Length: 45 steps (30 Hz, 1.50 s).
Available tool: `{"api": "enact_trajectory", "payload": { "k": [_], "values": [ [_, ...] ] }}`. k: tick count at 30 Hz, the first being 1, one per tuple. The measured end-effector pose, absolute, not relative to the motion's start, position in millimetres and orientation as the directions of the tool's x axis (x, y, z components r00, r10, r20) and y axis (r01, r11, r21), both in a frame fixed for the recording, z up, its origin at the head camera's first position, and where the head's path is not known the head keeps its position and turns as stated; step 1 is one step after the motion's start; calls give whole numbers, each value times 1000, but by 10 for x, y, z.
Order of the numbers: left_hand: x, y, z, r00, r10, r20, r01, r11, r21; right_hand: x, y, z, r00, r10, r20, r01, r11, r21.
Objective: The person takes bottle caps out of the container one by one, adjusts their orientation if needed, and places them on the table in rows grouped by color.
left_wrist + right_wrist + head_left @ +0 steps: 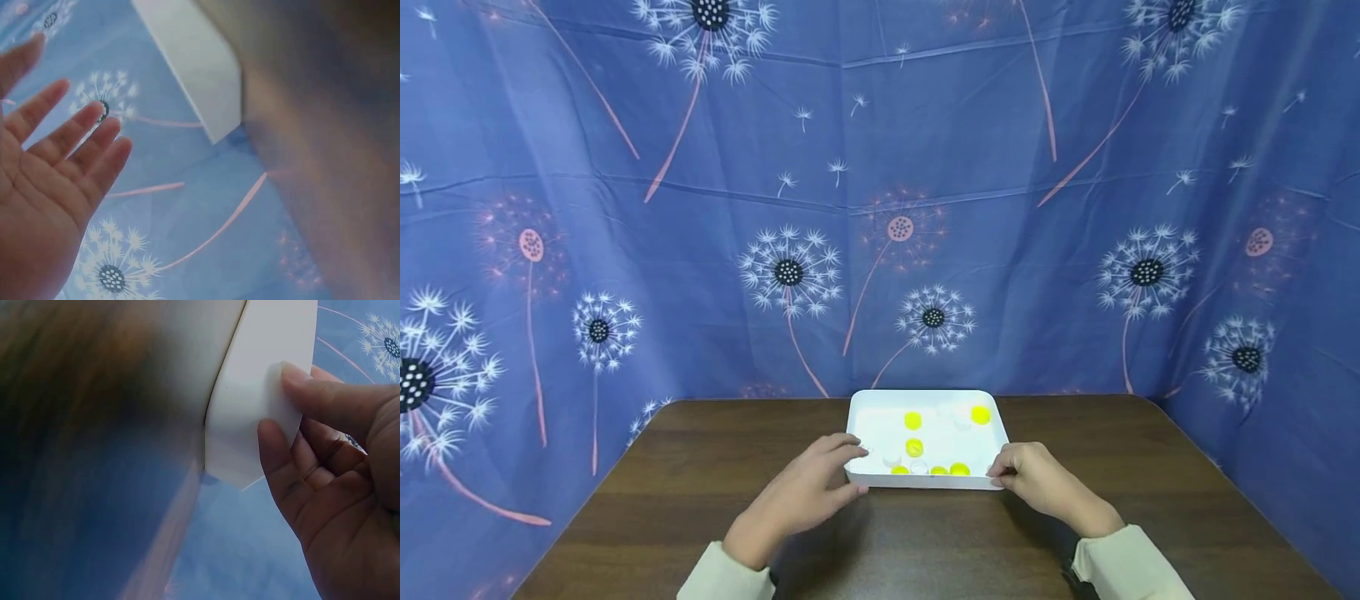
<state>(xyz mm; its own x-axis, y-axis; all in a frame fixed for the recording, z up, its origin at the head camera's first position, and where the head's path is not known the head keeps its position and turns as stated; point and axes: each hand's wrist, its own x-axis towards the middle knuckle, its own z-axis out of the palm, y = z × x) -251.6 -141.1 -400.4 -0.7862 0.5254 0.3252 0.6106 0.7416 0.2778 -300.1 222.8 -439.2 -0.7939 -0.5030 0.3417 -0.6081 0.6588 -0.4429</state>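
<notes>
The left hand is spread with relaxed, nearly straight fingers and holds nothing; in the head view its fingertips reach over the left rim of a white tray and its thumb points at the near left corner, while the left wrist view shows the fingers apart from the tray's wall. The right hand is at the near right corner, its thumb and a finger pinching what looks like a small white piece against the outer wall; white lies on white there, so its outline is hard to make out. The tray sits flat on the brown wooden bench, midway across and towards the far edge. Inside it lie round yellow pieces: one in the far right corner, two one behind the other near the middle, and three along the near wall, partly hidden by it. Some pale round pieces lie among them, too faint against the tray floor to count. Pale sleeves cover both forearms. Behind the bench hangs a blue cloth printed with white and pink dandelions, creased across its width.
</notes>
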Motion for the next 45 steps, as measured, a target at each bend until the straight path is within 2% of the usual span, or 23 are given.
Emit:
{"api": "enact_trajectory", "payload": {
  "k": [3, 7, 13, 23, 36, 45],
  "values": [
    [-2777, -1332, -3877, -765, 507, 398, 615, 758, 217, -3019, 2234, -4393, -787, -502, 359, -617, 661, -427],
    [-3105, -1237, -3804, -779, 450, 436, 565, 806, 177, -3041, 2224, -4411, -781, -508, 365, -625, 651, -431],
    [-3389, -1115, -3948, -812, 416, 409, 523, 831, 192, -3025, 2212, -4436, -791, -502, 350, -611, 653, -447],
    [-3462, -1021, -4244, -871, 393, 295, 434, 897, 85, -2993, 2229, -4477, -787, -525, 324, -617, 664, -422],
    [-3442, -946, -4432, -908, 358, 219, 389, 914, 115, -3007, 2225, -4474, -793, -512, 331, -610, 651, -452],
    [-3423, -941, -4503, -893, 369, 260, 410, 904, 126, -2996, 2217, -4460, -771, -518, 371, -637, 642, -427]
  ]
}}
